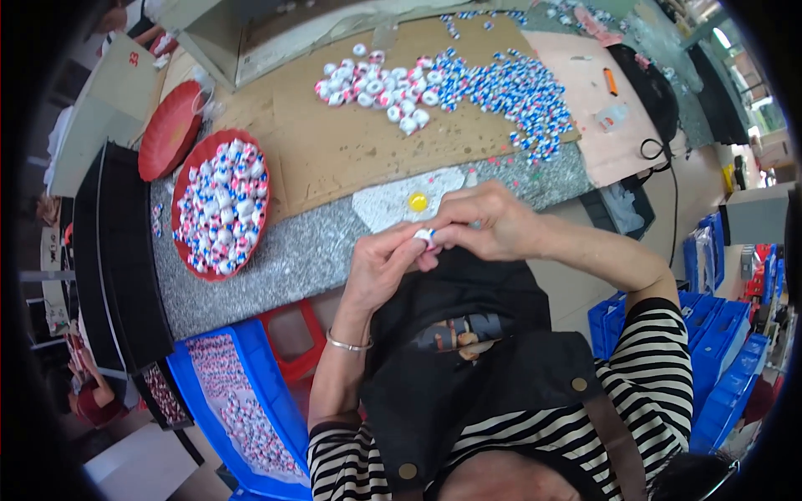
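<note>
1. Hands grasp one thing together: the left hand point(378, 269) and the right hand point(493, 224) pinch a small, rounded white piece with pink and blue marks point(425, 238) between their thumbs and fingers.
2. The pinched piece is held just off the near side of a flat brown cardboard sheet point(330, 159), which lies on a grey speckled table point(309, 255); the fingers hide part of it.
3. Between the hands and the cardboard sheet, a thin white sheet with a rough surface point(380, 204) lies on the table and bears a round, glossy yellow disc point(418, 202).
4. On the far part of the cardboard sheet, a heap of larger rounded white pieces with pink marks point(376, 86) touches a spread of smaller blue-and-white pieces point(518, 93) on its right.
5. Left of the cardboard sheet stands a round red bowl with a scalloped rim point(224, 136), full of white pieces marked blue and pink; a shallow red scalloped tray point(171, 129) is just beyond it.
6. Right of the cardboard sheet, a pale pink sheet point(622, 154) carries a slim orange tool point(611, 82) and a crumpled clear plastic bag point(614, 117).
7. Below, at the cardboard sheet's near left, a blue plastic crate point(280, 392) holds many small pieces beside a red plastic stool point(313, 357).
</note>
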